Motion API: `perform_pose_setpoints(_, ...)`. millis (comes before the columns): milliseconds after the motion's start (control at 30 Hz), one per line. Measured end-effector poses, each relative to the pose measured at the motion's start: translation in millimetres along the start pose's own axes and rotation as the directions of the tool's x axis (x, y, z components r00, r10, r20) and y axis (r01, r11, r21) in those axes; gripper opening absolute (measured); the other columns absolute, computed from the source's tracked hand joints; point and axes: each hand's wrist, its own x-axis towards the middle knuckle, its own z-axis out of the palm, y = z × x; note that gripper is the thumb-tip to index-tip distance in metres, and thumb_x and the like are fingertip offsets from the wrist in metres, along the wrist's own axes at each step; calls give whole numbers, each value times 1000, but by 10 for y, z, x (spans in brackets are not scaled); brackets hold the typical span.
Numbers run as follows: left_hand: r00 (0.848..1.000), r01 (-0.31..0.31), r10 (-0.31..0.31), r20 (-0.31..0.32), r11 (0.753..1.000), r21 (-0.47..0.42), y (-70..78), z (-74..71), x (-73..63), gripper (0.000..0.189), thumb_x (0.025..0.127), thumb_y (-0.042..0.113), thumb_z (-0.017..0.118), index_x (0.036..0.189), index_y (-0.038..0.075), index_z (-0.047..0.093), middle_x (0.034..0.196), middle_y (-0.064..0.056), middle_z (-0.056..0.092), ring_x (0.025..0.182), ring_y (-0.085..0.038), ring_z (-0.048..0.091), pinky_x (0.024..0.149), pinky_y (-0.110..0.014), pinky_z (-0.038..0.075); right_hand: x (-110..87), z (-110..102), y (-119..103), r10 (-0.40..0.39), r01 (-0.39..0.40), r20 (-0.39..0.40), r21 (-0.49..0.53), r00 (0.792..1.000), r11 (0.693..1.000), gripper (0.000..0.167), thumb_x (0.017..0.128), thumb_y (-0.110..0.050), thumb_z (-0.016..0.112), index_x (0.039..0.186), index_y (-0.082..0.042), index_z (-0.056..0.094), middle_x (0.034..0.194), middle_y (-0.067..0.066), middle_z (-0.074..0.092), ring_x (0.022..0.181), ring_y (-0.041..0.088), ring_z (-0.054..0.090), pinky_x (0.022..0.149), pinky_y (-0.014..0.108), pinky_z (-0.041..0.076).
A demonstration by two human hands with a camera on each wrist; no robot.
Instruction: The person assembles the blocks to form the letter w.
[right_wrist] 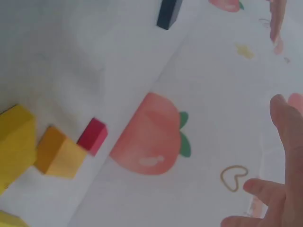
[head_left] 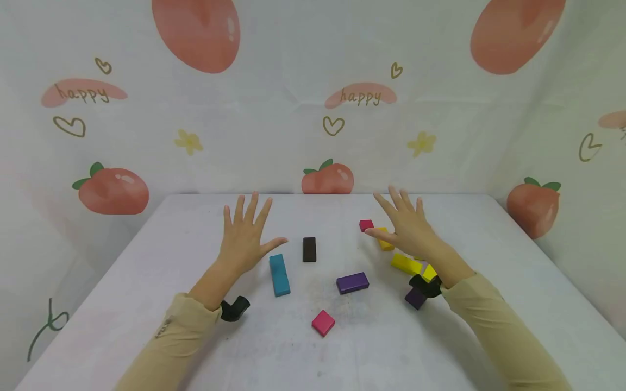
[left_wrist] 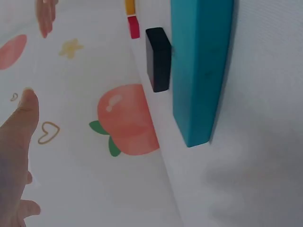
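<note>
My left hand (head_left: pixel 243 240) is raised above the table with its fingers spread, holding nothing. Nearest to it are a long blue block (head_left: pixel 280 275) and a black block (head_left: pixel 310 250). My right hand (head_left: pixel 411 228), also spread and holding nothing, hovers over the right-side blocks. Around it lie a small red block (head_left: pixel 366 225), an orange-yellow block (head_left: pixel 385 239) and a yellow block (head_left: pixel 406 264). A dark purple block (head_left: pixel 415 298) and another yellow piece (head_left: pixel 429 272) are partly hidden by the right wrist and its black camera.
Between the arms, a purple block (head_left: pixel 352 283) lies at the middle and a pinkish-red block (head_left: pixel 323 323) nearer the front. The white table (head_left: pixel 274 353) ends at a patterned cloth backdrop (head_left: pixel 274 119), with cloth along both sides.
</note>
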Motion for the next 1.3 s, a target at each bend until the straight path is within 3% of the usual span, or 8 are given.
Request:
perform_pose_setpoints(200, 995, 32, -14, 99, 982, -184, -47, -84, -21, 86, 85, 53, 58, 149, 10, 20, 155, -20, 19, 141, -44, 16, 112, -65, 12, 134, -4, -210, -91, 82, 53, 152, 994, 985, 80, 86, -46, 61, 148, -13, 25, 156, 20, 15, 143, 43, 10, 112, 66, 3)
perform_pose_setpoints(333, 988, 46, -2, 154, 959, -280, -88, -89, -60, 84, 86, 50, 59, 147, 4, 23, 152, -23, 24, 138, -44, 24, 112, -61, 20, 221, 43, -332, -131, 107, 96, 223, 987, 969, 74, 86, -42, 63, 146, -11, 31, 154, 18, 23, 142, 38, 21, 115, 60, 13)
perform_pose_setpoints(467, 976, 64, 15, 216, 933, -353, -122, -68, -122, 82, 86, 47, 61, 145, 2, 27, 150, -23, 28, 137, -43, 28, 111, -58, 27, 316, 131, -416, -198, 169, 85, 270, 976, 948, 69, 86, -37, 65, 142, -7, 38, 147, 15, 37, 137, 33, 33, 113, 52, 28)
perform_pose_setpoints(567, 963, 91, 20, 270, 915, -394, -138, -43, -173, 81, 85, 46, 62, 145, 3, 29, 150, -23, 28, 137, -43, 27, 110, -59, 28, 386, 202, -474, -242, 209, 80, 290, 967, 934, 65, 86, -33, 66, 139, -5, 42, 142, 14, 44, 134, 30, 39, 112, 47, 32)
perform_pose_setpoints(767, 936, 88, 72, 345, 899, -428, -159, 50, -268, 83, 82, 47, 66, 143, 3, 32, 149, -23, 30, 136, -43, 29, 109, -59, 30, 489, 339, -593, -283, 236, 130, 293, 950, 927, 61, 85, -29, 67, 136, -3, 44, 139, 14, 48, 132, 31, 41, 111, 46, 35)
perform_pose_setpoints(1033, 897, 60, 133, 421, 907, -416, -138, 155, -341, 90, 74, 50, 72, 141, 1, 37, 146, -24, 35, 133, -45, 34, 106, -59, 33, 612, 521, -715, -277, 201, 246, 292, 929, 935, 63, 84, -30, 68, 136, -5, 44, 137, 15, 50, 130, 30, 43, 109, 47, 38)
perform_pose_setpoints(1300, 879, 66, 142, 454, 909, -412, -98, 182, -402, 91, 70, 48, 77, 139, 2, 40, 145, -23, 38, 131, -44, 37, 104, -59, 36, 687, 630, -785, -277, 180, 297, 314, 914, 932, 63, 83, -29, 70, 136, -5, 45, 135, 15, 52, 126, 30, 46, 108, 45, 39)
